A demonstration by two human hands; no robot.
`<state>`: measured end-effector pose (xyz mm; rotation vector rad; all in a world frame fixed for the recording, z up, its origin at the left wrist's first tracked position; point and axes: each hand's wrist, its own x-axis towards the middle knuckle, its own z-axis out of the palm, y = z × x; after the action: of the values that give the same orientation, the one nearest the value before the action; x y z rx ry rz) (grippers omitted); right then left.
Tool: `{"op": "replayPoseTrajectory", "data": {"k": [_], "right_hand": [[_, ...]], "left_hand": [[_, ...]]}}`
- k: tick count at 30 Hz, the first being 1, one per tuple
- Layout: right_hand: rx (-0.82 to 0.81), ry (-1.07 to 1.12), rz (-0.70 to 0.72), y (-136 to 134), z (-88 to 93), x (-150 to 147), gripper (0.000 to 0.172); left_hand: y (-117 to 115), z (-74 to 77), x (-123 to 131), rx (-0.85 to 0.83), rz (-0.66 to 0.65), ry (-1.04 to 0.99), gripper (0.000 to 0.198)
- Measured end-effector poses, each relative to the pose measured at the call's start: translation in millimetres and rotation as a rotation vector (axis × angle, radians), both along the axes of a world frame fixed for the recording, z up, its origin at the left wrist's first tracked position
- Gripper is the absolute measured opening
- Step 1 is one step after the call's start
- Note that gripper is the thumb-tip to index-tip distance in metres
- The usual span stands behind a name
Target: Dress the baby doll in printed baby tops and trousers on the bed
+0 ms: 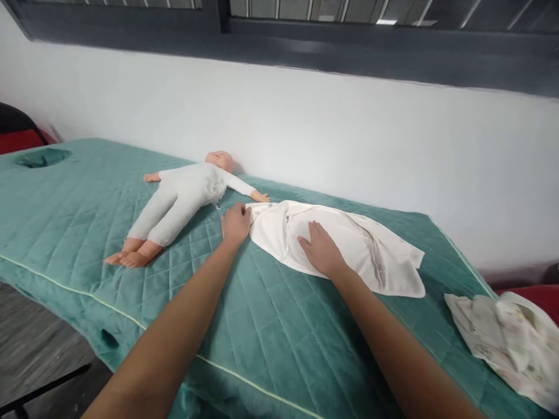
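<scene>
A white baby garment (308,209), folded lengthwise and faintly printed, lies on the green quilted bed cover (262,326). At its left end, my left hand (236,224) is closed on the cloth edge, with the fingertips partly hidden. My right hand (322,250) rests on the middle of the garment, fingers stretched out and holding nothing. To the left, a baby doll (183,189) in a white body covering lies on its back, arms spread. Its nearer hand almost reaches the garment's left end.
A crumpled, printed light cloth (510,337) lies at the right end of the bed, beside something red. A white wall (305,128) runs along the far side beneath a dark window frame (349,49). The cover has a face hole (43,157) at far left.
</scene>
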<state>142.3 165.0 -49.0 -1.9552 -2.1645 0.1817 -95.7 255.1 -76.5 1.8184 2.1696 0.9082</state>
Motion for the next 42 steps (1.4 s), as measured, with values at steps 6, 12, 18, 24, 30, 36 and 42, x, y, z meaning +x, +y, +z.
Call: {"op": "replayPoseTrajectory", "data": {"k": [6,12,18,24,30,36,42], "right_hand": [[0.013,-0.116,0.062,49,-15.9,-11,0.062],[0.005,-0.154,0.168,47,-18.4,-4,0.062],[-0.008,-0.142,0.151,47,-16.0,-6,0.064],[-0.023,-0.125,0.015,47,-19.0,-8,0.074],[-0.052,-0.121,-0.18,51,-19.3,27,0.08],[0.01,-0.126,-0.363,49,-20.3,75,0.079],[0.026,-0.113,-0.386,54,-21.6,90,0.077]], "left_hand": [[29,-1.0,-7,0.012,0.027,-0.057,0.028],[43,1.2,-5,0.016,0.087,-0.01,0.027],[46,-1.4,-6,0.04,0.09,-0.024,0.02],[41,-4.6,-6,0.244,0.068,0.031,0.018],[22,-2.4,-4,0.284,-0.096,0.113,0.016],[10,-3.4,-3,0.238,-0.102,0.105,0.017],[9,-8.6,-5,0.191,-0.117,0.032,0.017]]}}
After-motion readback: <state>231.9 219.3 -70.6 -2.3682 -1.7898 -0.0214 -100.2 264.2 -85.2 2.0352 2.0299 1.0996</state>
